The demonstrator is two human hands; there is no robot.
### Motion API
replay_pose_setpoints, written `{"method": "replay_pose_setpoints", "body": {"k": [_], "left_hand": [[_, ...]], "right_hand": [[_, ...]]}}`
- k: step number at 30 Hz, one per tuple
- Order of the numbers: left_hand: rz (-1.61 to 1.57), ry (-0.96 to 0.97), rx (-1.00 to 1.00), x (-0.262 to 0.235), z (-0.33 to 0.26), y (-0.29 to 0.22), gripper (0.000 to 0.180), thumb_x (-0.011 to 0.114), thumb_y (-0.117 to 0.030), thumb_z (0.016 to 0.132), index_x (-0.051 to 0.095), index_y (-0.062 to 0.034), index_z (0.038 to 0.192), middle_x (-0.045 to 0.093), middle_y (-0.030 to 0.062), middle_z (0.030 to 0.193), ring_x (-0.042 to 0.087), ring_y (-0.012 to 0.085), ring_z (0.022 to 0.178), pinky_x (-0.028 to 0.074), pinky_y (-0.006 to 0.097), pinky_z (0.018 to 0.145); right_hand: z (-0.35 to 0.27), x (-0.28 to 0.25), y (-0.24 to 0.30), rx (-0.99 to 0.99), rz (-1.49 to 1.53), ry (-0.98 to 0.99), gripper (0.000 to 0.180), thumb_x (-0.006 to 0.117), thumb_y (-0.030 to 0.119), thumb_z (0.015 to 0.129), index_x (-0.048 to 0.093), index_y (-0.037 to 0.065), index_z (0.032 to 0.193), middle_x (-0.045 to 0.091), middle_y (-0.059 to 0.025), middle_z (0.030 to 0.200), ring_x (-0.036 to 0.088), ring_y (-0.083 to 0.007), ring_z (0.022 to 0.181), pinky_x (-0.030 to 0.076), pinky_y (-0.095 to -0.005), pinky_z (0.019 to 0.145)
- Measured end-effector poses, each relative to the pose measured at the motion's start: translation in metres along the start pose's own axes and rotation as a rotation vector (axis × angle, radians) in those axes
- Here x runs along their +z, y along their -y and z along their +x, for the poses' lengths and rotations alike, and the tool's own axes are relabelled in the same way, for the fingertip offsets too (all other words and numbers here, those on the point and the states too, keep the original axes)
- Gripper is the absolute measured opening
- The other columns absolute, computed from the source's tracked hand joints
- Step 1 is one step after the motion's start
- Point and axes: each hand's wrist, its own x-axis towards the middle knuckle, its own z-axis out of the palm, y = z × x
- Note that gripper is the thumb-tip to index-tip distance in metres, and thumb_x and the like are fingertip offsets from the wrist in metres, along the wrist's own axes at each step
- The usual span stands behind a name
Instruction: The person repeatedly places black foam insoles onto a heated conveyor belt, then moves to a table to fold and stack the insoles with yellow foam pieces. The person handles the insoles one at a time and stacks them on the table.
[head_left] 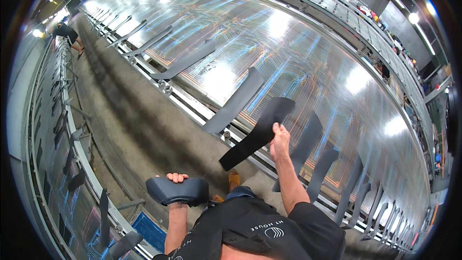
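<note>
In my right hand (280,140) is a black curved cut piece (255,137), flat and strip-shaped, gripped by its right edge. Its upper end lies over the long printing table (288,43), while the lower end hangs past the table's near rail. My left hand (177,178) is closed around a thick, bent stack of dark grey cut pieces (175,192), held low over the aisle; the palm is hidden by it. Nearest to the held piece are a grey cut piece (236,100) on its left and another dark one (308,142) on its right.
Several similar pieces line the table's near edge, some overhanging the metal rail (185,96). A second table (50,163) with more pieces runs along the left, across the concrete aisle (130,115). A blue bin (147,231) sits below it. Another person (67,33) stands far down the aisle.
</note>
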Motion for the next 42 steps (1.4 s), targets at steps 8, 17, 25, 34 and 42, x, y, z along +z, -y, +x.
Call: {"method": "replay_pose_setpoints", "body": {"k": [8, 17, 25, 34, 42], "left_hand": [[0.001, -0.048, 0.09, -0.004, 0.028, -0.018, 0.058, 0.033, -0.051, 0.098, 0.065, -0.0045, 0.083, 0.063, 0.0094, 0.074, 0.059, 0.0239, 0.074, 0.045, 0.039, 0.09], [-0.108, -0.068, 0.133, -0.062, 0.08, -0.042, 0.058, 0.031, -0.053, 0.097, 0.064, -0.0068, 0.086, 0.063, 0.0089, 0.076, 0.059, 0.0242, 0.078, 0.044, 0.042, 0.093], [-0.061, -0.022, 0.071, -0.066, 0.139, -0.112, 0.057, 0.026, -0.053, 0.098, 0.061, -0.0089, 0.088, 0.062, 0.0072, 0.08, 0.057, 0.0221, 0.078, 0.042, 0.041, 0.092], [-0.028, 0.181, -0.078, -0.055, 0.197, -0.181, 0.059, 0.024, -0.054, 0.098, 0.061, -0.0086, 0.09, 0.062, 0.0077, 0.08, 0.058, 0.0236, 0.079, 0.041, 0.042, 0.093], [-0.044, -0.04, -0.123, -0.055, 0.23, -0.197, 0.061, 0.022, -0.053, 0.099, 0.061, -0.0081, 0.084, 0.06, 0.0074, 0.076, 0.056, 0.0222, 0.078, 0.042, 0.041, 0.092]], "right_hand": [[0.031, 0.008, -0.012, -0.775, -1.262, -0.231, 0.027, 0.063, 0.008, 0.081, 0.058, -0.003, 0.105, 0.06, -0.0173, 0.091, 0.058, -0.0339, 0.087, 0.047, -0.0426, 0.079], [-0.149, 0.21, -0.101, -0.562, -0.863, 1.339, 0.053, 0.069, 0.009, 0.075, 0.049, -0.004, 0.123, 0.053, -0.0241, 0.123, 0.052, -0.037, 0.116, 0.045, -0.0382, 0.096], [-0.167, 0.287, -0.172, -0.915, -1.253, 1.3, 0.031, 0.058, 0.009, 0.07, 0.052, 0.0, 0.099, 0.051, -0.0103, 0.085, 0.057, -0.0225, 0.082, 0.049, -0.0345, 0.07], [-0.166, 0.362, -0.198, -0.987, -1.201, 1.02, 0.031, 0.06, 0.012, 0.07, 0.053, 0.001, 0.098, 0.052, -0.0089, 0.085, 0.056, -0.0225, 0.083, 0.048, -0.034, 0.069], [-0.137, 0.386, -0.208, -0.906, -1.304, 1.153, 0.019, 0.058, 0.014, 0.072, 0.056, 0.003, 0.087, 0.053, -0.0081, 0.082, 0.056, -0.0227, 0.083, 0.048, -0.0342, 0.069]]}}
